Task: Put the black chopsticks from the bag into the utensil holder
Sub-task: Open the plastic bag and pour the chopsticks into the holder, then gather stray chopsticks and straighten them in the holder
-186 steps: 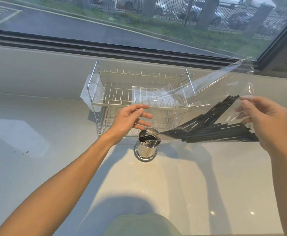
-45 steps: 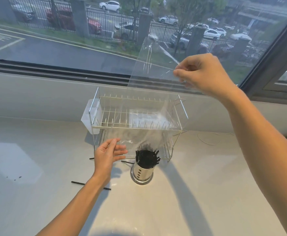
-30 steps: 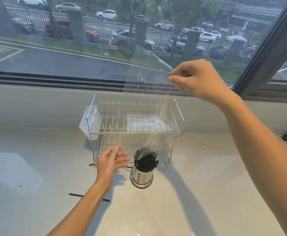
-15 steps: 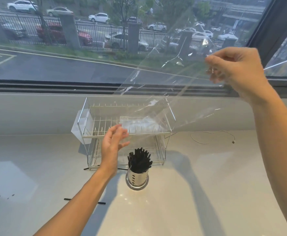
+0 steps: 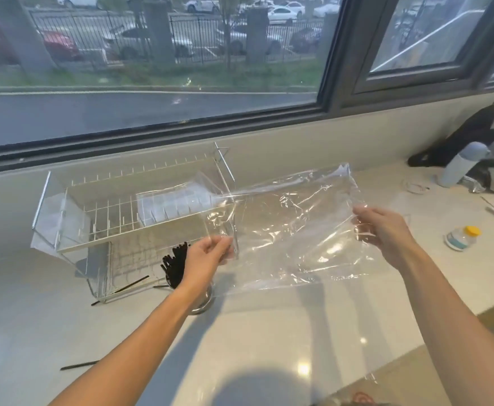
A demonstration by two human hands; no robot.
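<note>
The clear plastic bag (image 5: pixel 292 230) hangs stretched flat above the counter with nothing inside it. My left hand (image 5: pixel 207 256) pinches its left edge. My right hand (image 5: pixel 382 230) grips its right edge. A bundle of black chopsticks (image 5: pixel 175 266) stands in the steel utensil holder (image 5: pixel 203 303), which is mostly hidden behind my left wrist. Loose black chopsticks lie on the counter: one (image 5: pixel 132 284) by the rack's foot, another (image 5: pixel 78 366) nearer to me on the left.
A two-tier wire dish rack (image 5: pixel 116 212) stands behind the holder against the window ledge. At the right are a small yellow-capped jar (image 5: pixel 461 238), a grey bottle (image 5: pixel 459 164), a dark bag (image 5: pixel 474 133) and a white cable (image 5: pixel 414 186). The white counter (image 5: pixel 269 332) ends at the lower right.
My right hand has brought the bag down from window height to just above the counter. My left hand, open before, now pinches its left edge. The view has turned right.
</note>
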